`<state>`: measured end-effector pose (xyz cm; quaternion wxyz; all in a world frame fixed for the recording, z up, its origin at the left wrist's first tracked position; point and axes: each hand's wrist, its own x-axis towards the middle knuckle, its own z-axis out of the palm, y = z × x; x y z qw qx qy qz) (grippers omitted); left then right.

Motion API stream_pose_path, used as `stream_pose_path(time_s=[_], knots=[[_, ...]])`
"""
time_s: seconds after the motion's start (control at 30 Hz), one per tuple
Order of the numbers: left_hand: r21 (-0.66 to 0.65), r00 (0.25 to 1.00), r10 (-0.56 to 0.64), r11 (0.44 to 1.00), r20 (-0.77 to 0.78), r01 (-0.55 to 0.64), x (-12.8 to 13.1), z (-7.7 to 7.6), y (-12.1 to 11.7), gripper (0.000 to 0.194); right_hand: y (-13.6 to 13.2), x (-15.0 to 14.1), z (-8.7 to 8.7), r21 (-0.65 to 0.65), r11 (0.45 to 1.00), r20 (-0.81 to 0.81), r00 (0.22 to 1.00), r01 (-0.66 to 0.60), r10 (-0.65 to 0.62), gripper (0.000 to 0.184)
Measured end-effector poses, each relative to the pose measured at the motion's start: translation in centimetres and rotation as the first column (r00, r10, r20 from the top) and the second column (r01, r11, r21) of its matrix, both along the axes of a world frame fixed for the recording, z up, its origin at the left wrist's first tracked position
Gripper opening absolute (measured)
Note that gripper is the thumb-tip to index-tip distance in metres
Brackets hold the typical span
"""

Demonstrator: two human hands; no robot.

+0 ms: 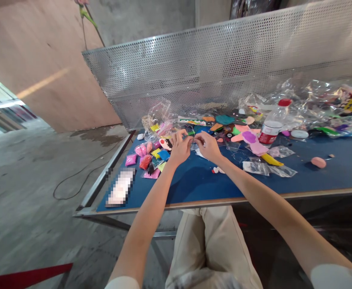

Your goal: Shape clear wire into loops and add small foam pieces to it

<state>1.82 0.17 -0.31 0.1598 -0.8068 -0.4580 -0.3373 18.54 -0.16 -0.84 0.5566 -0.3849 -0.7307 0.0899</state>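
Over the blue tabletop (194,188), my left hand (180,147) and my right hand (207,145) meet fingertip to fingertip. Both are closed in a pinch. Whatever lies between the fingers is too small to make out. Left of my left hand are a white piece with a red dot and dark marks (165,144) and several small colourful packets, among them a blue packet (164,155) and a red packet (145,161). Below my right wrist lie small white and red bits (218,170). A white scrap (199,153) shows under my hands.
A red-capped bottle (271,126) stands to the right, beside pink and purple soft pieces (251,138). Clear plastic bags (302,96) pile up along the perforated metal panel (194,68). A pink lump (318,162) lies far right; a pixelated flat item (121,188) lies near the left corner.
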Motion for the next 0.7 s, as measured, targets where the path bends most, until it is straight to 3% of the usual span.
stream_pose_path(time_s=[0.1,0.33,0.7], knots=[[-0.016,0.999,-0.030,0.999,-0.015,0.030,-0.32,0.27,-0.16,0.032,-0.05,0.14,0.24,-0.023,0.999,0.010,0.999,-0.035,0.035,0.015],[0.088,0.997,-0.035,0.995,-0.073,0.041,-0.54,0.46,0.19,0.031,0.84,0.58,0.52,-0.337,0.933,-0.202,0.977,-0.130,0.063,0.017],[0.139,0.992,-0.078,0.986,-0.096,0.091,-0.87,0.21,0.39,0.030,0.81,0.85,0.82,-0.368,0.870,-0.314,0.925,-0.328,0.216,0.027]])
